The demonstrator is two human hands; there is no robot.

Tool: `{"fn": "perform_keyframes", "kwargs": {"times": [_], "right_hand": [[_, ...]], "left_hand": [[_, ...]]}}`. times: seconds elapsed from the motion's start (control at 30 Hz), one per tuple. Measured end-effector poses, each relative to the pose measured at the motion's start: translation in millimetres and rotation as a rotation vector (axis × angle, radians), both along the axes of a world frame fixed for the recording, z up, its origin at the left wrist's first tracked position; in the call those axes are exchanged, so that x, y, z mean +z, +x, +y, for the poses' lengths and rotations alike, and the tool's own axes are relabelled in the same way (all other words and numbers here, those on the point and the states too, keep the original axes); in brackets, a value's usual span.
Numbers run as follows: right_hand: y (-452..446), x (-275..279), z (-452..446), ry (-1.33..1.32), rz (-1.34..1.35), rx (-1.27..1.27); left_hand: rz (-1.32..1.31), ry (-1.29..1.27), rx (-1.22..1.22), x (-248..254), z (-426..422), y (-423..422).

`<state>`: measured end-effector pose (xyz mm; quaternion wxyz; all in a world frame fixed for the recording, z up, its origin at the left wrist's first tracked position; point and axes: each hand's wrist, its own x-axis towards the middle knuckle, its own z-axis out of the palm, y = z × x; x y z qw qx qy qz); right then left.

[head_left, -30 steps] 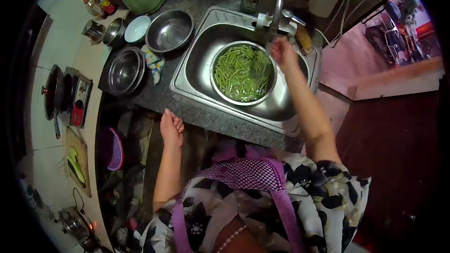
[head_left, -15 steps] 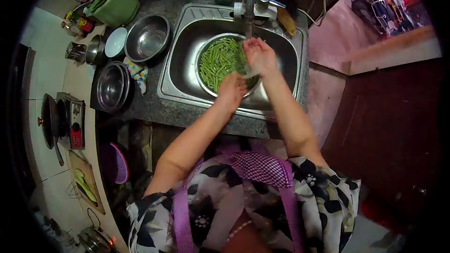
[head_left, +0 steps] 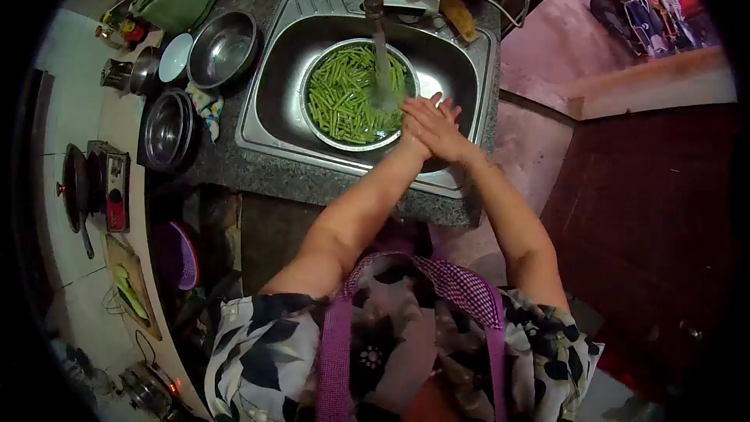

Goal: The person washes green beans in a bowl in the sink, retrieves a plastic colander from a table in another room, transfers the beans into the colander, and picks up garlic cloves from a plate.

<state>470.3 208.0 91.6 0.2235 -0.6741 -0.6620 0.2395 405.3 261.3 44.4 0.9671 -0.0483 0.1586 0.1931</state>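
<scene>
Head view showed that the left hand (head_left: 414,141) and right hand (head_left: 442,131) had come together, both grips open, at four o'clock of the bowl (head_left: 355,148), leaving the green beans (head_left: 337,99) inside untouched.

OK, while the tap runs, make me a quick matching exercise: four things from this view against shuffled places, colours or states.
1. beans
2. tap
3. basket
4. left hand

A. purple
B. touching the right hand
C. in the bowl in the sink
D. letting water out

Right pairs: 1-C, 2-D, 3-A, 4-B.
</scene>
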Motion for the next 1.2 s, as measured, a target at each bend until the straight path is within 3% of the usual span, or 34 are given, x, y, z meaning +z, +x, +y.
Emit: {"fn": "perform_keyframes", "kwargs": {"times": [0.03,0.13,0.2,0.23,0.27,0.33,0.4,0.47,0.6,0.63,0.77,0.8,0.93,0.97,1.03,1.07,1.1,1.17,1.2], "right_hand": [[5.2,-5.9,8.9,0.070,-0.004,-0.048],[34.4,13.4,17.2,0.041,-0.616,-0.259],[40.5,17.4,29.5,0.160,-0.511,-0.401],[42.6,17.6,35.1,0.213,-0.458,-0.472],[33.1,12.7,50.9,0.310,-0.242,-0.568],[8.5,-3.0,85.9,0.018,1.010,-0.778],[-7.4,-41.3,116.1,0.100,1.973,-0.702],[-26.0,-36.7,142.9,0.247,2.330,-0.876],[-18.7,-23.9,155.3,0.278,2.570,-0.816],[-18.9,-22.5,157.4,0.408,2.500,-0.625],[-10.5,22.5,103.1,0.238,1.237,-0.404],[-11.6,52.5,88.8,0.036,1.752,-0.714],[-8.7,8.9,20.3,0.303,0.322,-0.269],[-1.4,18.6,19.2,0.182,0.199,-0.278],[17.0,45.0,21.1,-0.060,-0.051,-0.291],[36.8,25.7,27.0,0.251,-0.327,-0.332],[45.7,51.8,44.0,0.319,-0.339,-0.382],[65.9,84.0,91.7,0.536,-0.501,-0.415],[71.9,99.8,116.0,0.449,-0.535,-0.496]], "left_hand": [[-0.130,-0.068,0.191,4.4,0.2,3.0],[0.094,0.137,-0.270,55.3,2.5,-27.9],[0.421,0.203,-0.314,54.5,-4.3,-35.3],[0.507,0.211,-0.235,28.1,1.8,-39.5],[0.592,0.218,-0.155,0.2,10.7,-44.7],[0.649,0.211,0.057,-4.6,24.2,-52.9],[0.707,0.196,0.228,13.7,42.4,-55.7],[0.527,0.314,0.397,22.9,60.9,-53.4],[0.510,0.301,0.493,61.2,73.3,-41.9],[0.501,0.273,0.504,70.5,73.6,-36.9],[0.386,0.103,0.379,68.2,65.2,-14.0],[0.358,0.060,0.333,65.4,60.7,-7.3],[0.237,-0.092,-0.014,28.2,30.2,10.7],[-0.146,-0.113,-0.003,-22.4,23.6,18.4],[-0.174,0.015,-0.096,-14.4,19.9,11.8],[0.183,0.157,-0.198,0.7,14.6,-3.9],[0.543,0.296,-0.297,27.0,17.2,-20.3],[0.705,0.335,-0.269,32.0,28.7,-49.2],[0.786,0.354,-0.256,31.8,32.9,-63.6]]}}
